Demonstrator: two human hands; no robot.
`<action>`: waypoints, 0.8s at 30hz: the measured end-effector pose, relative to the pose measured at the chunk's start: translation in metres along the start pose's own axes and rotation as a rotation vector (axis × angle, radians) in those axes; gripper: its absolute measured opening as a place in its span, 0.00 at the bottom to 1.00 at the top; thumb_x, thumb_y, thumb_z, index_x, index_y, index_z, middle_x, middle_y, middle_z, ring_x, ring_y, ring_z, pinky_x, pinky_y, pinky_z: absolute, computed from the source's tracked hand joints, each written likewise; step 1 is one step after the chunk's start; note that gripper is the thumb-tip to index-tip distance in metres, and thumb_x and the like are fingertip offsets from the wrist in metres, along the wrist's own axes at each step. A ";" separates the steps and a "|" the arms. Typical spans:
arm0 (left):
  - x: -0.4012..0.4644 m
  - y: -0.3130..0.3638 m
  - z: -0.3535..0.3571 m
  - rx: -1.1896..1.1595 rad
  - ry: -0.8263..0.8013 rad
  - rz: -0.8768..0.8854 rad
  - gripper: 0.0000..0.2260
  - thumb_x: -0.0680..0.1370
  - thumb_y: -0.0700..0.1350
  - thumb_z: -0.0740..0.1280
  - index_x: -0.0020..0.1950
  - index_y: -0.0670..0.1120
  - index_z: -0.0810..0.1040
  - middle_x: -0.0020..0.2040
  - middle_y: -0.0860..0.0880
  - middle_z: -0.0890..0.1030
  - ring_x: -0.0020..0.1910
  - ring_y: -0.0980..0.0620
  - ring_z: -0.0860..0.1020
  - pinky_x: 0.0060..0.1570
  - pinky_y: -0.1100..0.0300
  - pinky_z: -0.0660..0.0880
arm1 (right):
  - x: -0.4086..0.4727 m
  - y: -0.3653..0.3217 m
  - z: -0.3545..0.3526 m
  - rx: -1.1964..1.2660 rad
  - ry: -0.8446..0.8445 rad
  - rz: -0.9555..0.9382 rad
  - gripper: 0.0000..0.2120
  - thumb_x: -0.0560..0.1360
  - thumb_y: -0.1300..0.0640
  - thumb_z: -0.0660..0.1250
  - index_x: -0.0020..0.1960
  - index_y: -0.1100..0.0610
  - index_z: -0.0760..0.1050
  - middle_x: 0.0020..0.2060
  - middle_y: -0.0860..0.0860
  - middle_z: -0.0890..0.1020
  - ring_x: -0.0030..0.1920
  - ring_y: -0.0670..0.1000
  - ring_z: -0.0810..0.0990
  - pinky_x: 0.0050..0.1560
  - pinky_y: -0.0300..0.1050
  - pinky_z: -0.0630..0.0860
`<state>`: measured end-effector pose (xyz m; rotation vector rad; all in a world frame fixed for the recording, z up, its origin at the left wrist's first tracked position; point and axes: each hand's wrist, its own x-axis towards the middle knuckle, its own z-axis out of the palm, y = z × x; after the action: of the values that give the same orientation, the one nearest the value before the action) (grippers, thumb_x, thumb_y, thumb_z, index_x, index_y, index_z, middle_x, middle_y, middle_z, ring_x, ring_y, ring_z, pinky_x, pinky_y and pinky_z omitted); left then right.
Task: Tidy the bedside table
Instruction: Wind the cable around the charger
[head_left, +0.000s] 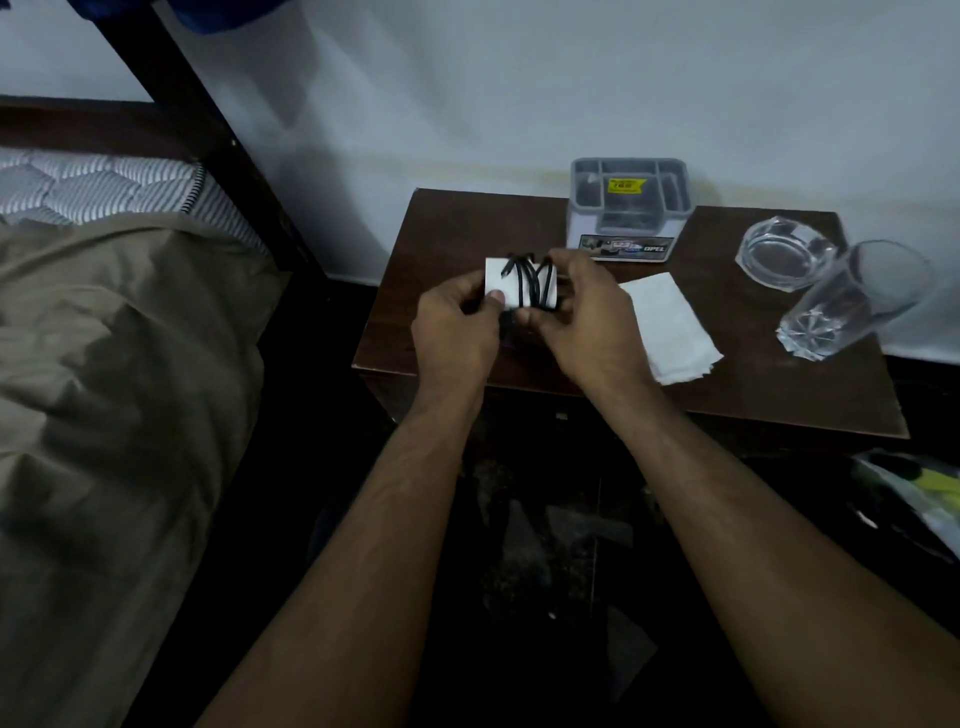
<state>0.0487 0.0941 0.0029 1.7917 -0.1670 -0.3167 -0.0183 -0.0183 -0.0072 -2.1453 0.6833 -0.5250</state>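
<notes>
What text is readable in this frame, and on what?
"OPEL": white letters on the printed strip low on the front of the grey organiser box.
Yellow sticker on the same box: dark print, too blurred to read.
Rest of that strip: small logos, unreadable.
Nothing else carries text.

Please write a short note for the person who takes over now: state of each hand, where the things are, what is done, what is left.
Left hand: grips the white block by its left side.
Right hand: grips the black cable against the block.
Cable: several turns wound around the block, held over the table.
On the table: organiser at the back, tissue, ashtray and tumbler at right.
Done: most of the winding, it seems.
Left: finish the cable, stow it, probably sort the rest.
</notes>
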 end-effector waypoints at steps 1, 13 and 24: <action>0.012 -0.002 0.000 0.017 -0.005 -0.002 0.12 0.81 0.38 0.68 0.63 0.44 0.85 0.53 0.45 0.88 0.55 0.42 0.86 0.60 0.43 0.82 | 0.012 0.002 0.007 0.003 0.003 -0.005 0.32 0.69 0.55 0.79 0.71 0.54 0.73 0.63 0.52 0.80 0.59 0.51 0.81 0.63 0.51 0.78; 0.119 -0.009 0.022 0.026 0.013 -0.207 0.11 0.77 0.39 0.67 0.58 0.46 0.82 0.54 0.45 0.85 0.54 0.46 0.84 0.58 0.47 0.83 | 0.125 0.026 0.073 -0.084 -0.060 -0.002 0.22 0.73 0.56 0.77 0.65 0.55 0.76 0.59 0.53 0.77 0.56 0.52 0.78 0.58 0.41 0.74; 0.143 -0.006 0.037 0.076 -0.074 -0.151 0.17 0.80 0.43 0.68 0.69 0.44 0.78 0.61 0.45 0.83 0.59 0.49 0.82 0.59 0.55 0.80 | 0.138 0.026 0.071 -0.160 -0.164 -0.001 0.30 0.77 0.59 0.72 0.77 0.58 0.66 0.72 0.57 0.74 0.72 0.57 0.73 0.72 0.47 0.68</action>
<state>0.1734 0.0208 -0.0291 1.8726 -0.0969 -0.4910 0.1208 -0.0779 -0.0512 -2.3079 0.6511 -0.2985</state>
